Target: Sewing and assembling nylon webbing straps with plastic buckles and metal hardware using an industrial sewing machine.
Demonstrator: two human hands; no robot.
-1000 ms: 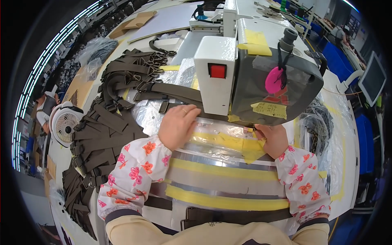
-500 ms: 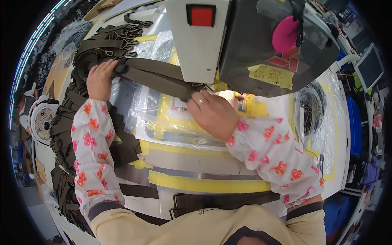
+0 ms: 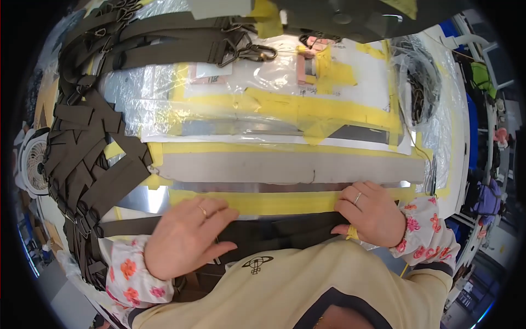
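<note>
My left hand (image 3: 194, 238) is over a dark webbing strap (image 3: 282, 230) along the near table edge, fingers curved, thumb spread, a metal buckle partly hidden beneath. My right hand (image 3: 370, 214) is at the strap's right part, fingers bent, thumb apart, beside a scrap of yellow tape. Just beyond lie a long yellow tape strip (image 3: 274, 203) and a pale grey band (image 3: 246, 167). Farther back, straps with carabiner hooks (image 3: 159, 53) lie on plastic film and taped sheets.
A tangled pile of straps (image 3: 90, 153) fills the left side, beside a white fan (image 3: 34, 162). The machine's dark housing (image 3: 342, 16) overhangs at the back. A bagged coil (image 3: 419, 90) lies right; blue bins (image 3: 471, 129) and a purple bag (image 3: 486, 198) are beyond.
Both hands have moved from the upper straps under the machine down to the near edge, and have spread apart from the strap bundle. My view has tilted downward.
</note>
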